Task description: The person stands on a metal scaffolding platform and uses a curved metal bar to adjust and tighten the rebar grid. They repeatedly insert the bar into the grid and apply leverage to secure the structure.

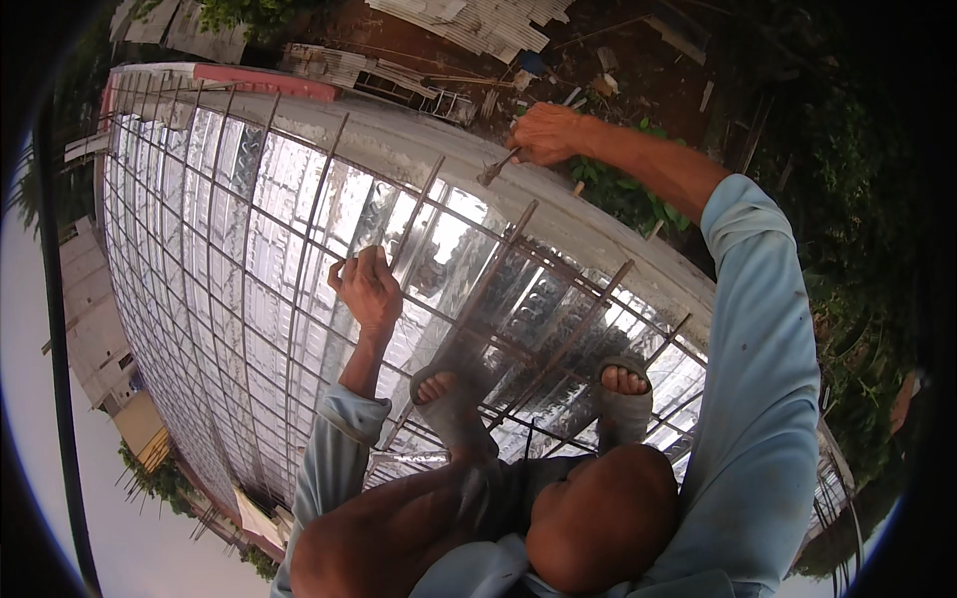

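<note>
My right hand (546,134) reaches out over the concrete edge beam (558,194), closed around a short tool (490,172) whose flared, brownish end points down at the beam. Its exact kind is hard to make out. Lower and to the left, my left hand (369,291) has its fingers curled on a steel reinforcing bar (419,207) of the grid. The bars cross one another over shiny corrugated metal sheets (269,189). Several bar ends stop at or overlap the beam.
My feet, in grey open-toed footwear (625,419), stand among the bars, and my bent knees fill the lower middle. Beyond the beam lies a lower ground with roofing sheets (488,25), planks and plants (613,189). A dark cable (52,299) runs down the far left.
</note>
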Motion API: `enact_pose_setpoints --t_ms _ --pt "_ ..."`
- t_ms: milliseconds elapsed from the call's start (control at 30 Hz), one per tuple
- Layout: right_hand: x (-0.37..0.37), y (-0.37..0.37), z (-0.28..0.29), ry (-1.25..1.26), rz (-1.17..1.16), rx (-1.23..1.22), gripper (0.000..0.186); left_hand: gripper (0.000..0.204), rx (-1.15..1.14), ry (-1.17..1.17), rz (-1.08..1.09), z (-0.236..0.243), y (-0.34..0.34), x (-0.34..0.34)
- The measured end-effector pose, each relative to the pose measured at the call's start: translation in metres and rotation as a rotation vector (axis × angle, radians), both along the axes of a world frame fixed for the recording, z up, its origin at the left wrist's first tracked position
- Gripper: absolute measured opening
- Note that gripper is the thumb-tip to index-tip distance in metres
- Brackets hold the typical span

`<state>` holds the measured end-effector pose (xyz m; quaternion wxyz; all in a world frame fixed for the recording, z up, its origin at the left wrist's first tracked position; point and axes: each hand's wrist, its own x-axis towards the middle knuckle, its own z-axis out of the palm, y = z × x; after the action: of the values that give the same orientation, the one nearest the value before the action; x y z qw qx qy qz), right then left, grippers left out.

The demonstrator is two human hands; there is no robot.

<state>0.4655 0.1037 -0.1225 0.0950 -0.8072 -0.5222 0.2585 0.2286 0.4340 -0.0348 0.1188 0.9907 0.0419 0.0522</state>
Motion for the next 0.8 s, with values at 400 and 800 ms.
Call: enact_pose_setpoints --t_ms 400,800 --pt "-0.024 -0.005 0.020 0.313 -0.378 -0.128 0.071 0.015 0.016 -0.013 -0.003 -0.002 0.001 0.000" --pt "-0.087 -0.010 0.006 0.815 -1.035 -0.027 0.074 0.013 -0.016 -0.025 -0.001 0.002 0.002 -0.002"
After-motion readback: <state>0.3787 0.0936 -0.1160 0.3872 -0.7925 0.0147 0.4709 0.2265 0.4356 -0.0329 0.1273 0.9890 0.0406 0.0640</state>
